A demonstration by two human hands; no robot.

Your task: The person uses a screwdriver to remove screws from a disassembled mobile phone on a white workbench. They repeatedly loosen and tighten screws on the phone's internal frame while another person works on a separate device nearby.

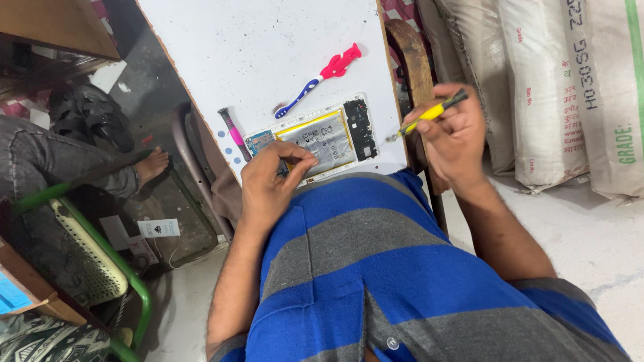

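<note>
An opened phone point(329, 137) with its back off lies at the near edge of a white table point(255, 47), its silver battery and circuit boards exposed. My left hand point(272, 181) rests on the phone's near left corner, fingertips pinched together over something too small to make out. My right hand point(453, 137) is off the table's right edge and grips a yellow and black screwdriver point(429, 114), tip pointing left toward the phone. A pink-handled tool point(235, 134) lies just left of the phone.
A red, white and blue toothbrush point(318, 77) lies on the table beyond the phone. White woven sacks point(550, 87) stand at the right. Another person's leg and bare foot point(151, 164) are at the left beside a green-framed chair point(100, 261).
</note>
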